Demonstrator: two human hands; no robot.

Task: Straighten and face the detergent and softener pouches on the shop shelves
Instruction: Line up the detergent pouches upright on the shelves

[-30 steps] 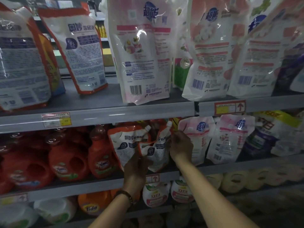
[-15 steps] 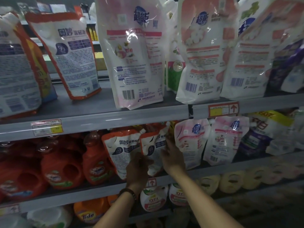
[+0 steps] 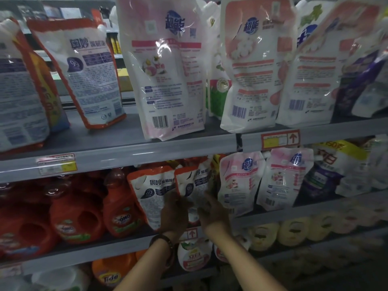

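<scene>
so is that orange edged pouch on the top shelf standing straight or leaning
Leaning. The orange-edged pouch tilts with its top toward the left and its base kicked out right, with bare top shelf on its right.

Red OMO jugs stand above an orange Tide jug; yellow rolls lie right.

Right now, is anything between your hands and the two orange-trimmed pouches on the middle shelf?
Nothing visible. The left hand and right hand are already at the two orange-trimmed pouches, at their lower halves.
</scene>
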